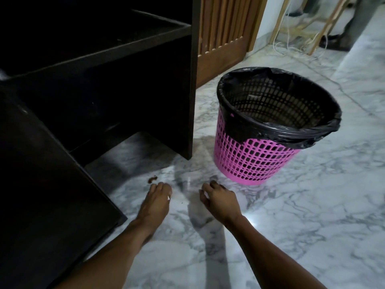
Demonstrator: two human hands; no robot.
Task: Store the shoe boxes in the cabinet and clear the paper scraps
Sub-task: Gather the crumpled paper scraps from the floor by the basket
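Marble floor (291,205), dark cabinet (104,80), pink bin (254,161).

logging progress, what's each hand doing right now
Left hand: fingers pinched on a small white paper scrap.
Right hand: fingers curled; contents cannot be told.

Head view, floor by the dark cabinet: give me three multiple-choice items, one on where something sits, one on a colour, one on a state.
1. Where does the bin stand relative to the cabinet?
A. inside it
B. on the floor to its right
C. on top of it

2. What colour is the bin's mesh wall?
A. pink
B. green
C. white

3. How is the bin's black liner bag set?
A. tied shut
B. lying on the floor
C. open, folded over the rim

Key: 1 B, it stands on the marble floor beside the cabinet's side panel. 2 A, the mesh below the bag is pink. 3 C, the bag's edge drapes over the rim and the mouth gapes open.
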